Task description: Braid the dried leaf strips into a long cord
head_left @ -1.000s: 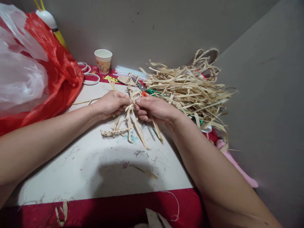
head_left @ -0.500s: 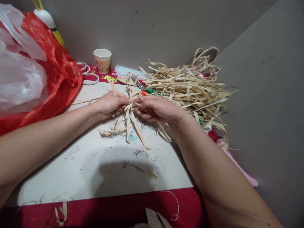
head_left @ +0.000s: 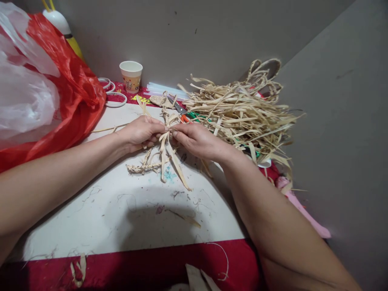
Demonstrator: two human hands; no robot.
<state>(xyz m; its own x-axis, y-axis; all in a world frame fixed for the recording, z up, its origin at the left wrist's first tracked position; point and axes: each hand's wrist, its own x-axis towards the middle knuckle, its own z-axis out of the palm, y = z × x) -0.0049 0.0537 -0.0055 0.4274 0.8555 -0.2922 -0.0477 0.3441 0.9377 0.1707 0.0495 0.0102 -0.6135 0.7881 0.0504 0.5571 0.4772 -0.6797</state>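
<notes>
Both my hands meet over the white board, pinching a braid of pale dried straw strips (head_left: 176, 167). My left hand (head_left: 145, 131) has thumb and forefinger closed on the braid from the left. From the right, my right hand (head_left: 194, 139) pinches the strips at the same spot, its fingertips almost touching the left ones. Loose strip ends fan out below toward me, and a finished length of braid (head_left: 144, 167) lies on the board under my left hand. Part of the work is hidden behind the fingers.
A heap of dried strips (head_left: 242, 113) lies at the right, with scissors (head_left: 183, 111) beside it. Behind stand a paper cup (head_left: 131, 76), white rings (head_left: 116, 99) and pale sticks (head_left: 166, 91). A red plastic bag (head_left: 81, 97) bulges at the left. Walls close off the back and right.
My right hand has turned, its back now facing up more, and its fingers have drawn together at the braid. My left hand has stayed in place.
</notes>
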